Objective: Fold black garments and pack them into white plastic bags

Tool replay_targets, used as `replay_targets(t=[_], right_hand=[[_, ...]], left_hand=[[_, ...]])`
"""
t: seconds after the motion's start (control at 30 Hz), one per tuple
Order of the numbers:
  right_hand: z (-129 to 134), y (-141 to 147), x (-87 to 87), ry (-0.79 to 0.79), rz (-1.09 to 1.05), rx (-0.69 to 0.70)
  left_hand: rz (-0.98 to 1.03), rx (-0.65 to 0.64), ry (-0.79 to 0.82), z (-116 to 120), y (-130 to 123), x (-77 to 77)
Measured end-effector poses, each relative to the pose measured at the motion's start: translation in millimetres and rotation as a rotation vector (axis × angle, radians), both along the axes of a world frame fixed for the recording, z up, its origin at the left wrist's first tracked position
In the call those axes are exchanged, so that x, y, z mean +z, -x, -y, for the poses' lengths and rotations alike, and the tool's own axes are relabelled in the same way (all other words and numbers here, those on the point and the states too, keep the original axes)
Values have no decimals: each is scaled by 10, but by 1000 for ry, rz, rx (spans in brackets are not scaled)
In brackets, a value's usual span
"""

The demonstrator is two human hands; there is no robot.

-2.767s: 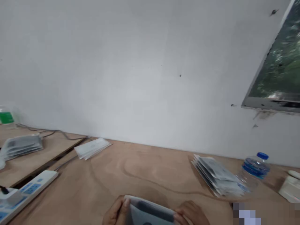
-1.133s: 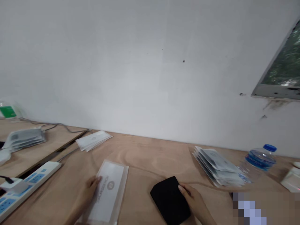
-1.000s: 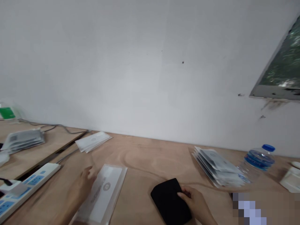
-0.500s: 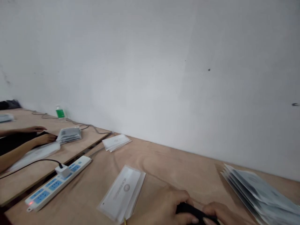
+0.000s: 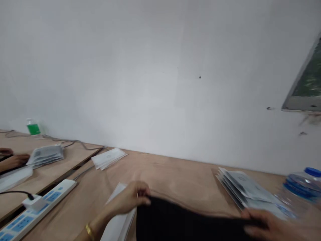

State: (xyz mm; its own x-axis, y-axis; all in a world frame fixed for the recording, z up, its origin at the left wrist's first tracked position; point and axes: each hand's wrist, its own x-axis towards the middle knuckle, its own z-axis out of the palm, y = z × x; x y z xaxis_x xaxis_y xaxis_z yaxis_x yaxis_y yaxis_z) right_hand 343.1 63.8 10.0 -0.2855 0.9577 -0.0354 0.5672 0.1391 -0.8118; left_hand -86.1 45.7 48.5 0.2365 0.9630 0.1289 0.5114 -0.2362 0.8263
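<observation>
A piece of black cloth (image 5: 185, 221) is stretched between my two hands at the bottom of the view. My left hand (image 5: 132, 197), with a gold bracelet at its wrist, pinches the cloth's upper left corner. My right hand (image 5: 263, 222) grips the right end, somewhat blurred. The cloth's lower part runs out of view. Behind my left forearm lies a stack of white plastic packets (image 5: 116, 224), partly covered by the arm. Just beyond my right hand is a pile of filled clear packets (image 5: 248, 187).
A white power strip (image 5: 45, 207) with a plugged-in charger lies at left. More white packets (image 5: 109, 158) lie near the wall. A large blue-capped bottle (image 5: 303, 185) stands at right. Across the table gap are a co-worker's hands (image 5: 15, 160), packets (image 5: 46, 154) and a green-labelled bottle (image 5: 33, 128).
My hands have moved apart, spreading the bunched black cloth out between them. The view has turned to the right, bringing the blue-capped bottle and a window corner into sight.
</observation>
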Motion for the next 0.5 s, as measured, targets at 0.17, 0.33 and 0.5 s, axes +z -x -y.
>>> replay_targets(t=[0.17, 0.33, 0.5], right_hand=[[-635, 200, 522, -427, -255, -365], [-756, 179, 195, -545, -281, -406], [-521, 183, -1029, -430, 9, -206]], left_hand=[[37, 224, -352, -776, -141, 365], [-22, 270, -464, -889, -152, 110], [-222, 177, -325, -573, -188, -782]])
